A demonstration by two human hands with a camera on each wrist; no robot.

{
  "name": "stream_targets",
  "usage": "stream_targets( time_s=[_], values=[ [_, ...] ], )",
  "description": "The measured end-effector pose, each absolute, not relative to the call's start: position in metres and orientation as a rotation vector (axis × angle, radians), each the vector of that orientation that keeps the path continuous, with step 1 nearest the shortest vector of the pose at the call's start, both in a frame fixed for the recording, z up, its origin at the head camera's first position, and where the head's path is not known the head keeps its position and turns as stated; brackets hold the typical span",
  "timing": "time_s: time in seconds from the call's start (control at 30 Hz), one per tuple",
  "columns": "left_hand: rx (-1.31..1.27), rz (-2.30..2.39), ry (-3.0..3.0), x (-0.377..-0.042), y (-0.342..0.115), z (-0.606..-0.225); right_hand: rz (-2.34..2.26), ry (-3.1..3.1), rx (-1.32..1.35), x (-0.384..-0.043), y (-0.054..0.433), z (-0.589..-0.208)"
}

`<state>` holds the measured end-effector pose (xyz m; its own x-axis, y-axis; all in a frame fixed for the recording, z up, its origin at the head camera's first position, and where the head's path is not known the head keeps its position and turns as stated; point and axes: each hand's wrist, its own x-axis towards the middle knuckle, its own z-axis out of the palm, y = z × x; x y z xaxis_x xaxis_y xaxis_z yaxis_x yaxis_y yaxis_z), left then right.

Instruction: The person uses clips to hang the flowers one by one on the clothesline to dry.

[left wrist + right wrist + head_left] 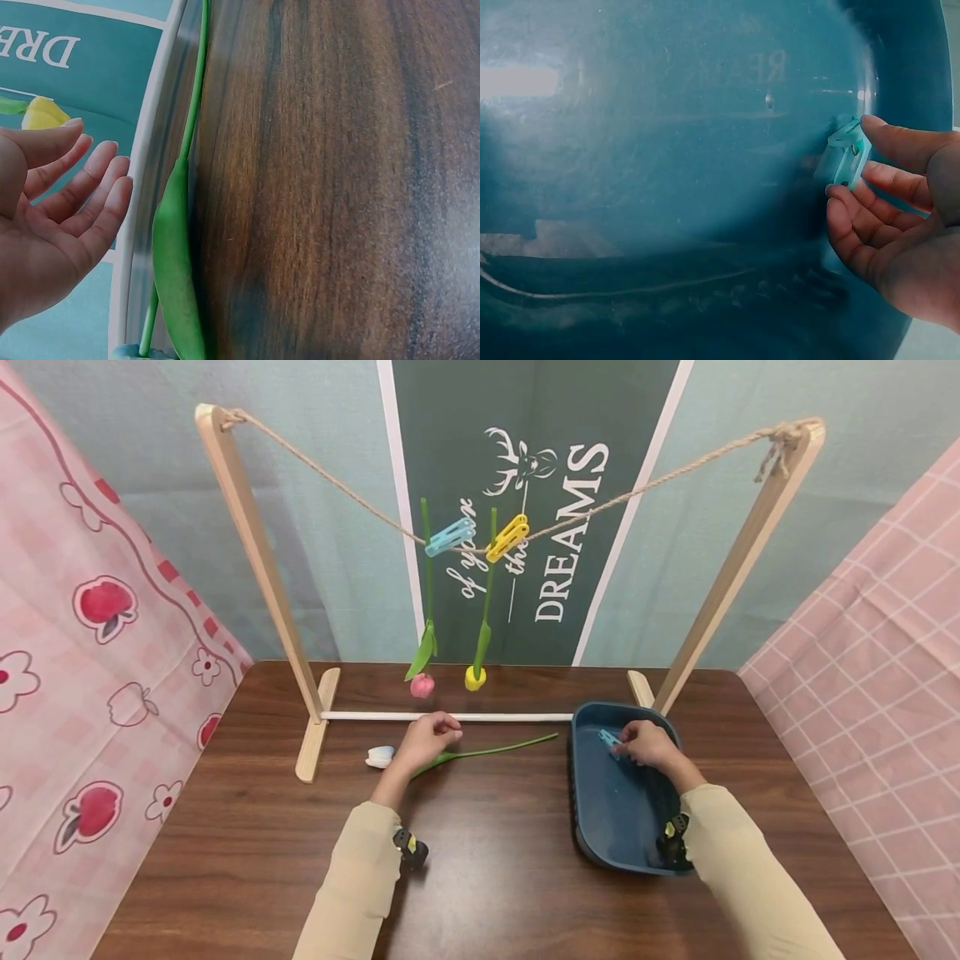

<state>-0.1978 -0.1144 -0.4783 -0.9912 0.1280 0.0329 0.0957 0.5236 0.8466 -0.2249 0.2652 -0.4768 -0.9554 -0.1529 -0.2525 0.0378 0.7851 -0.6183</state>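
Note:
Inside the blue basin, my right hand (pixel 647 745) pinches a light-blue clothespin (pixel 608 739); in the right wrist view the thumb and fingertips are at the clothespin's (pixel 847 156) two ends. My left hand (pixel 429 740) hovers over a white tulip (pixel 380 757) lying on the table, its fingers relaxed and holding nothing. The tulip's green leaf (pixel 172 262) and stem run alongside that hand in the left wrist view. Above, a pink tulip (pixel 422 685) hangs head down from a blue clothespin (pixel 450 537), beside a yellow tulip (pixel 475 677) under a yellow clothespin (pixel 507 537).
A sagging rope (pixel 330 479) joins two wooden posts (pixel 262 560), with a white rod (pixel 375 716) low between them. The basin (pixel 596 852) stands at the right on the brown table (pixel 495 877). Printed cloths hang behind and at the sides.

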Motion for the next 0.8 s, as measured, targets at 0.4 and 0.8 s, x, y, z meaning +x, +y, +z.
stream_targets(
  time_s=[0.4,0.8],
  values=[
    [0.180,1.479,2.711,-0.1959,-0.1128,-0.4793,-0.859,2.683,-0.021,-0.2213,0.2608,-0.4755],
    [0.179,1.467,2.732,-0.1934,-0.1145,-0.4795,-0.810,2.689,-0.027,-0.2205,0.2615,-0.4774]
  ],
)
